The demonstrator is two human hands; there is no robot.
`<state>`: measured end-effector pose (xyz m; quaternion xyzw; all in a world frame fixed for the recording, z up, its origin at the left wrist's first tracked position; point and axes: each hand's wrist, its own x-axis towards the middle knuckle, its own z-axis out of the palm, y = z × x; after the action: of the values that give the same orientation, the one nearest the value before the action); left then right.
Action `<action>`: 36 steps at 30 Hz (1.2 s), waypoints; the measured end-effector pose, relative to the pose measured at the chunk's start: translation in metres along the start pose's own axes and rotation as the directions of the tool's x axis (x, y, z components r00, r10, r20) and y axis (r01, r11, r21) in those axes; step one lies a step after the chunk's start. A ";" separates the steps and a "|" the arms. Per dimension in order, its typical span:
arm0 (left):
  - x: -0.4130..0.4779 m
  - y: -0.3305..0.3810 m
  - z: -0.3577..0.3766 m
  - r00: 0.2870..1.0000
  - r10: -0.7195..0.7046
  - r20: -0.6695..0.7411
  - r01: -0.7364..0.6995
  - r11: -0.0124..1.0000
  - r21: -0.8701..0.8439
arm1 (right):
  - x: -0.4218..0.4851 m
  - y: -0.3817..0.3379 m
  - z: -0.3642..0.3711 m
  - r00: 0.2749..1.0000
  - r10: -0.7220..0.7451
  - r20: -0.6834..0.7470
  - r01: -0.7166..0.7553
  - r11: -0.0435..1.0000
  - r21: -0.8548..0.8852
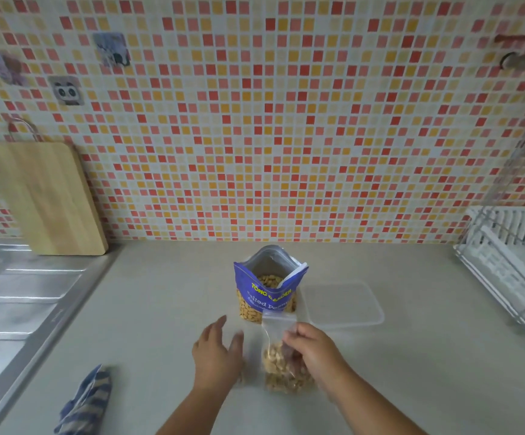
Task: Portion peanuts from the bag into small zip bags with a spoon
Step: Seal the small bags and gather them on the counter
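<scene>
A blue bag of salted peanuts (267, 293) stands upright and open in the middle of the counter, nuts visible inside. In front of it a small clear zip bag (281, 368), partly filled with peanuts, is held upright by my right hand (314, 356), which pinches its side below the zip strip. My left hand (218, 356) hovers just left of the zip bag, fingers spread, holding nothing. No spoon is visible.
A clear plastic container (342, 304) lies right of the peanut bag. A blue striped cloth (86, 403) lies at the front left. A steel sink drainboard (13, 309), a wooden cutting board (44, 199) and a white dish rack (512, 268) border the counter.
</scene>
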<state>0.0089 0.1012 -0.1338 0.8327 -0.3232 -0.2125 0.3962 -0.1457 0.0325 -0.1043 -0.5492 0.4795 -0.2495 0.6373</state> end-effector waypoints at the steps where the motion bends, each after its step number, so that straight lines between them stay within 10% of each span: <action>1: -0.005 0.012 -0.006 0.999 0.018 0.039 -0.011 0.985 -0.173 | -0.002 -0.002 -0.001 1.000 -0.010 0.025 0.009 1.000 0.026; 4: -0.013 0.042 -0.018 0.965 0.068 0.252 0.080 0.841 -0.535 | -0.007 -0.012 -0.002 0.996 -0.059 0.072 0.057 0.998 0.037; 9: -0.014 0.072 -0.031 0.968 0.156 0.196 0.009 0.759 -0.651 | -0.017 -0.033 -0.002 0.978 -0.208 0.036 0.207 0.978 0.015; 25: -0.033 0.100 -0.041 0.940 0.339 0.046 -0.268 0.814 -0.516 | -0.031 -0.086 -0.008 0.750 -0.643 0.155 0.555 0.486 -0.675; 36: -0.024 0.094 -0.043 0.972 0.230 -0.040 -0.213 0.806 -0.552 | -0.023 -0.086 -0.023 0.785 -0.606 0.129 0.500 0.497 -0.710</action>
<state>-0.0167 0.0955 -0.0307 0.6360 -0.3483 -0.2610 0.6372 -0.1574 0.0182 -0.0142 -0.8562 0.3774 -0.2721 0.2248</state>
